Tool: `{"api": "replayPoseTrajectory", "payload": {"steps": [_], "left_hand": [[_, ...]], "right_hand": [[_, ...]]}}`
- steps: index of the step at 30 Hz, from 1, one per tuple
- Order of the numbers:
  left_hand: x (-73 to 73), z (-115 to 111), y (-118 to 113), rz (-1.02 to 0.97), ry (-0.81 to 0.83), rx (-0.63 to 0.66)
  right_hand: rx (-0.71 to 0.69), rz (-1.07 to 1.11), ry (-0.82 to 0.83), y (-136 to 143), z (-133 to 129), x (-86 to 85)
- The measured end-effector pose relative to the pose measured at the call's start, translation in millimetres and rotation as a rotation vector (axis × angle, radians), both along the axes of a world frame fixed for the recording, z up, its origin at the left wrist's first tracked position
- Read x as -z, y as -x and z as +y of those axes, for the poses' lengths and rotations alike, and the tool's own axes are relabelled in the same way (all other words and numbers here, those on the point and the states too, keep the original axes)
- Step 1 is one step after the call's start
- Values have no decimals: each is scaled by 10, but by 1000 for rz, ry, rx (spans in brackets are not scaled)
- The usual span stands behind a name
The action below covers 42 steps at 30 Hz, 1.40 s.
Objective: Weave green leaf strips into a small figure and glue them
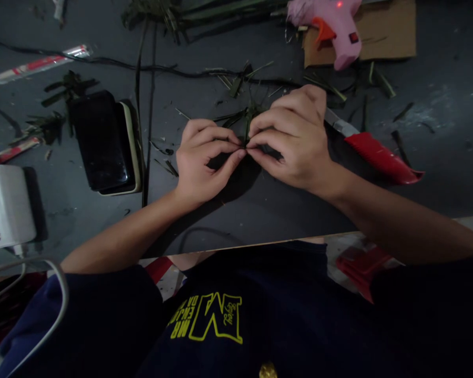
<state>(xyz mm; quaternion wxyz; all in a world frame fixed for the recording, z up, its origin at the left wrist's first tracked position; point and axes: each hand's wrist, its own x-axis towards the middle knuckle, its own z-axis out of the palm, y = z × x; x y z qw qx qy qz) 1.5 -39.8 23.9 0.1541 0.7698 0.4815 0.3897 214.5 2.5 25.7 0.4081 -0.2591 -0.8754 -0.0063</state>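
My left hand (199, 163) and right hand (295, 136) nearly touch, fingers pinched narrow on the near end of a green strip (248, 128); long axis runs far, neither hand clearly nearer

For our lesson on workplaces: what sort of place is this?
Probably a craft workbench: a pink plastic glue gun, a red-handled metal blade and scattered green leaf strips.

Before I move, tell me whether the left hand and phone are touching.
Apart; the head view shows table between the left hand and the phone.
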Motion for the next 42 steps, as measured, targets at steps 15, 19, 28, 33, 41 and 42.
{"api": "replayPoseTrajectory", "payload": {"steps": [15, 19, 28, 33, 41, 42], "left_hand": [[-1, -11, -7, -3, -123, -75], [0, -17, -12, 4, -99, -75], [31, -16, 15, 6, -66, -60], [74, -45, 25, 35, -66, -46], [102, -37, 52, 8, -181, -9], [100, -34, 55, 17, -187, -16]], "right_hand": [[5, 114, 270, -30, 5, 16], [25, 108, 260, 15, -44, 7], [10, 111, 339, 38, -23, 47], [-26, 184, 371, 73, -55, 43], [-18, 208, 339, 50, -44, 30], [5, 214, 326, 44, -40, 27]]}}
